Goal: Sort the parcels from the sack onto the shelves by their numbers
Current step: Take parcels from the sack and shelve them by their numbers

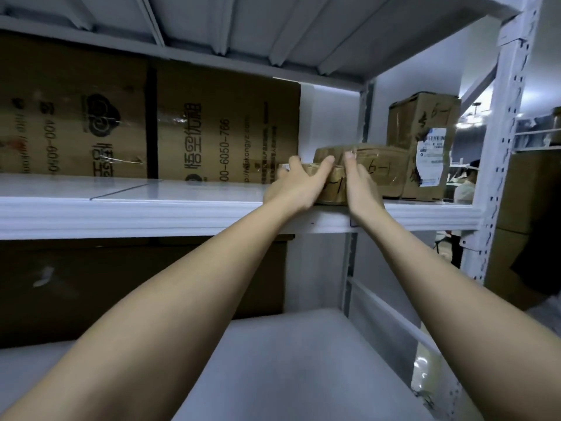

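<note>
A small flat brown parcel (334,186) lies near the front edge of the white shelf (151,214), with a handwritten number partly hidden by my hands. My left hand (296,185) lies over its left end, fingers spread across the top. On the parcel's right side, my right hand (359,180) presses with straight fingers. Behind it sits a second flat parcel (385,168) marked 6-1. A taller carton (425,141), also marked 6-1 and bearing a shipping label, stands at the right.
A flattened brown cardboard sheet (151,123) with printed text lines the back of the shelf to the left. The white perforated upright (501,147) bounds the shelf on the right. A lower white shelf (288,360) lies below. A person stands beyond the rack at right.
</note>
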### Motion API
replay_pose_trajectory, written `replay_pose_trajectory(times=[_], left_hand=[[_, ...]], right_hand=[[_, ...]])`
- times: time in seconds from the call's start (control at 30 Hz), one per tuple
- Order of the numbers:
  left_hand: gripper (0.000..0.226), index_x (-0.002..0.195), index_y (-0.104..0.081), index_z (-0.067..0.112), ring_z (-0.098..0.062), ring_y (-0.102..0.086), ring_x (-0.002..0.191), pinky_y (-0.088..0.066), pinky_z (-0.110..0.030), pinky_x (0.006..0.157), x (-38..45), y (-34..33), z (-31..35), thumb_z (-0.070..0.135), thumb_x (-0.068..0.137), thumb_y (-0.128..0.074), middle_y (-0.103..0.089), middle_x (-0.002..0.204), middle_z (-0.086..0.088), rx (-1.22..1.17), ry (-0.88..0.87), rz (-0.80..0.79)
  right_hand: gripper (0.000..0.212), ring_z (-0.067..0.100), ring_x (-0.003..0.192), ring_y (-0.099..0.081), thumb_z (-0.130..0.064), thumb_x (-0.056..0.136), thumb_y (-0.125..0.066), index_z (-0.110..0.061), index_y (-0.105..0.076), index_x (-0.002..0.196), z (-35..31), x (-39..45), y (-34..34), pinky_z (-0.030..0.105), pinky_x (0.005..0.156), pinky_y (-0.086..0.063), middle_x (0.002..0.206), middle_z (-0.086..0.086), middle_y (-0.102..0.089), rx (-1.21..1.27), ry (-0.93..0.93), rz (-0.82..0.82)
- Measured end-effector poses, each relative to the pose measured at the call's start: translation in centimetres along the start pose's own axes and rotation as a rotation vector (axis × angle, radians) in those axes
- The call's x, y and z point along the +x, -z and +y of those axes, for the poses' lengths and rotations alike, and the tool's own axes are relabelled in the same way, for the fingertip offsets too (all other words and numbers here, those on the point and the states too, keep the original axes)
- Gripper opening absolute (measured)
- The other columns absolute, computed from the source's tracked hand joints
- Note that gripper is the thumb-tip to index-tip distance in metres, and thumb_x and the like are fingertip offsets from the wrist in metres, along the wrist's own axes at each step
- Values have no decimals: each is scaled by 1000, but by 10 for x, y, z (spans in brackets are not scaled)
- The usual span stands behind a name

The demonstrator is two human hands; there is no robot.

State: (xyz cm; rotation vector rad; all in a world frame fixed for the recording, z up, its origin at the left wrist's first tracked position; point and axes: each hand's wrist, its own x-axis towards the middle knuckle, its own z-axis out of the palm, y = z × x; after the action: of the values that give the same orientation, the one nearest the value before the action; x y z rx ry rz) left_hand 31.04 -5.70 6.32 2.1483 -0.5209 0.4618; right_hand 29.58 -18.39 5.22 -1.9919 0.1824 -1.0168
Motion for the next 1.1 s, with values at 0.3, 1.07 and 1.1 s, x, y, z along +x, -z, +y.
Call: replay_pose_trajectory(times=[0.3, 1.07, 1.1], left_hand=[[94, 153, -5, 20, -29, -33, 139, -26, -38, 110, 8, -21, 15, 75, 84, -35, -32, 154, -9, -28, 29, -73], [61, 129, -48, -3, -32, -60, 105, -44, -34, 74, 20, -26, 22, 46, 94, -44, -64, 115, -18, 167, 118, 34], [59, 126, -52, -3, -33, -60, 106, -44, -33, 74, 21, -26, 22, 45, 94, -44, -64, 115, -19, 181, 111, 39]], right_hand=[[55, 33, 111, -54, -70, 91, -19, -32, -52, 112, 50, 7, 29, 44, 93, -42, 114, 7, -64, -70, 154, -44], [30, 25, 107, -56, -50, 88, -49, -29, -67, 102, 45, 28, 27, 35, 88, -33, 105, -2, -70, -273, 130, -70], [31, 25, 107, -57, -50, 89, -50, -29, -68, 102, 45, 28, 26, 36, 91, -35, 104, -2, -70, -279, 126, -68]])
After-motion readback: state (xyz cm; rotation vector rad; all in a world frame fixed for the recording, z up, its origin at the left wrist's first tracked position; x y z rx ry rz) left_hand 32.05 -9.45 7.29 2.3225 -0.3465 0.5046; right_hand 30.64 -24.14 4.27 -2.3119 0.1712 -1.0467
